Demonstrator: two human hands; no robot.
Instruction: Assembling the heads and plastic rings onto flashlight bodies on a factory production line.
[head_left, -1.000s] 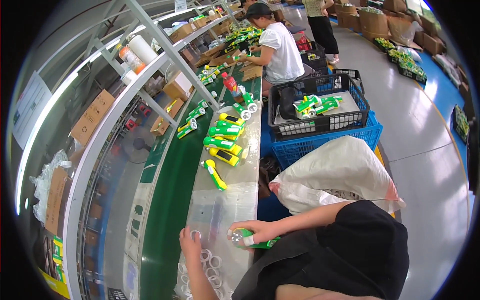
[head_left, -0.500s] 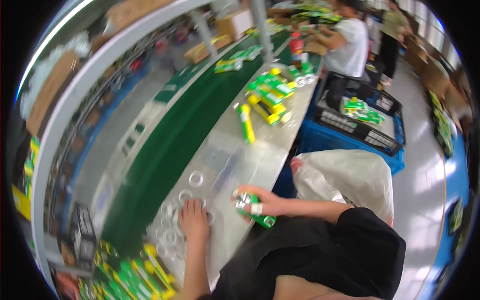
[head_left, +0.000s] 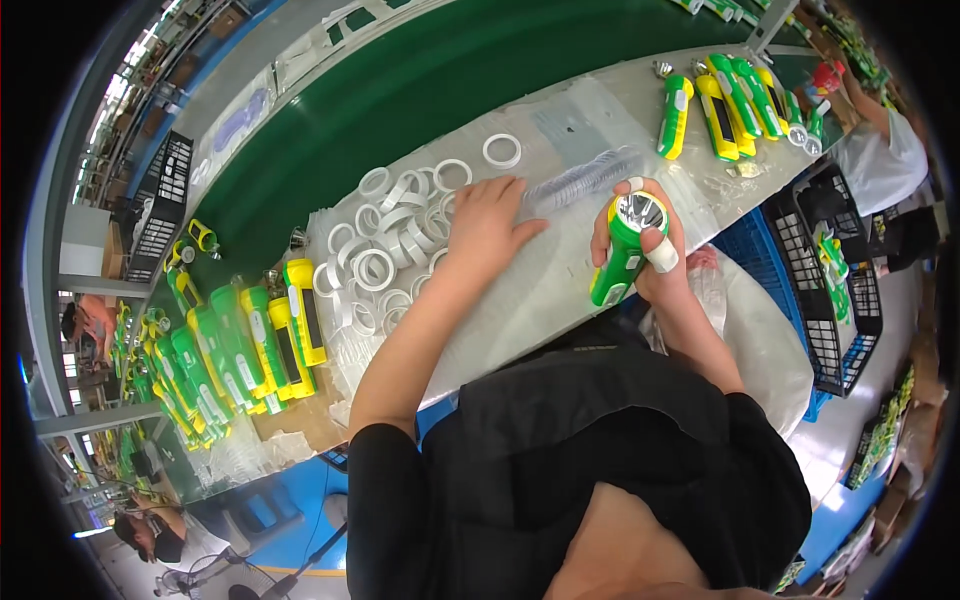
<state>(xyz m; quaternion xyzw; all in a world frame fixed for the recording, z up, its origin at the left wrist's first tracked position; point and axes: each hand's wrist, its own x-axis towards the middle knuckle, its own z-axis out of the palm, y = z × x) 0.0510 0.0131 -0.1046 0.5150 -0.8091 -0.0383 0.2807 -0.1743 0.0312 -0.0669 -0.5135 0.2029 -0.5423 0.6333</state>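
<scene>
Just left of the outspread left fingers [head_left: 505, 190], white rings [head_left: 397, 217] crowd the worktop [head_left: 490, 325]; green-and-yellow flashlights [head_left: 731, 90] lie beyond the right fingers [head_left: 668, 205], which grasp a green flashlight [head_left: 625, 252], its reflector [head_left: 641, 209] nestled beside the thumb [head_left: 662, 257].

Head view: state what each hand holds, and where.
Right hand: green flashlight, gripped around its lens end. Left hand, palm down beside white rings: cannot tell; underside hidden.

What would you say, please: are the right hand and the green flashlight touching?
Touching. The head view shows the right hand closed around the green flashlight, gripping it on both sides just below its clear lens.
</scene>
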